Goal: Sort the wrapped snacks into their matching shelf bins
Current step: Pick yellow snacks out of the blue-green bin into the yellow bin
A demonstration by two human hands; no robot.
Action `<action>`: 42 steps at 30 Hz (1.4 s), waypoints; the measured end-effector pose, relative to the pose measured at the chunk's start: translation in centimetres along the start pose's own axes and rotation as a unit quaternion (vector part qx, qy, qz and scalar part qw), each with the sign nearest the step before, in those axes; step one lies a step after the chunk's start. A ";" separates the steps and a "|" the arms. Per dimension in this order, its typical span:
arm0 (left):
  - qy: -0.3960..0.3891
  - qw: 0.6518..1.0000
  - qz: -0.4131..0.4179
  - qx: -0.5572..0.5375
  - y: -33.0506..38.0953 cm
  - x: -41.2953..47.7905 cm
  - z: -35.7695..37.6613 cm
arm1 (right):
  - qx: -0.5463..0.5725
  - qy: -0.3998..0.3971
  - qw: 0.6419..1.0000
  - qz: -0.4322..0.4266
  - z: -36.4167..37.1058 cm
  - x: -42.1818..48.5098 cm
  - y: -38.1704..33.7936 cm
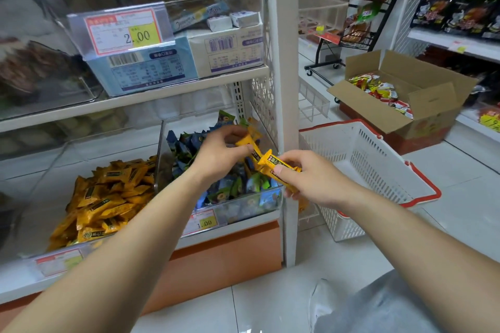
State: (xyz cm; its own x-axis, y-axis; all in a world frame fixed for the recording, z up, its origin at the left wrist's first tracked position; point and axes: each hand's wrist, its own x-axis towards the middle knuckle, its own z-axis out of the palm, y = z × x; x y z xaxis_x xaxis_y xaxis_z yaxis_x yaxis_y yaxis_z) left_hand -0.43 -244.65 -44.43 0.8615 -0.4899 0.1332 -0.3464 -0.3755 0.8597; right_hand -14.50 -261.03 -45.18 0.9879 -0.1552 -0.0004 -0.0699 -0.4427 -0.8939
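Head view: my left hand (pixel 221 153) pinches a yellow snack (pixel 253 136) above the blue bin (pixel 243 205). My right hand (pixel 311 180) grips a second snack (pixel 270 161) just beside it. I judge both belong in the heaped yellow bin (pixel 108 151) to the left, so these strays remain unsorted.

The left hand (pixel 224 155) pinches a yellow wrapped snack (pixel 253 134) over the clear right bin (pixel 243 207) of blue and green packets (pixel 232 186). Just to its right, the right hand (pixel 311 180) grips another yellow bar (pixel 273 163). The left bin (pixel 40 184) holds heaped yellow packets (pixel 108 197). A white basket (pixel 359 149) stands at right, with an open cardboard box (pixel 433 100) farther off.
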 end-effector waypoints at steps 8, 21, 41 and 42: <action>0.036 0.950 -0.079 -0.300 0.3 -5.8 -4.8 | 0.169 0.062 0.983 -0.047 6.3 2.7 -4.6; 0.310 0.942 -0.072 -0.102 -5.7 -8.8 -15.0 | 0.115 0.072 0.984 -0.111 18.7 7.9 -11.6; 0.118 0.950 0.086 0.276 -5.5 -7.4 -13.6 | -0.156 0.083 0.975 -0.138 11.5 12.9 -6.2; 0.098 0.949 0.105 0.279 -5.1 -7.1 -12.4 | -0.143 0.110 0.977 -0.114 9.9 12.7 -5.1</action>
State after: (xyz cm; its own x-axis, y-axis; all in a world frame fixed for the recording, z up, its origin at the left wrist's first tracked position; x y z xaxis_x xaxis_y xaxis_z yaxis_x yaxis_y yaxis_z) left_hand -0.22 -229.49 -43.67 0.7851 -0.4646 0.4097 -0.6140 -0.6707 0.4160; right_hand -0.25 -252.02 -45.10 0.9310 -0.1948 0.3086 0.0824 -0.7116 -0.6978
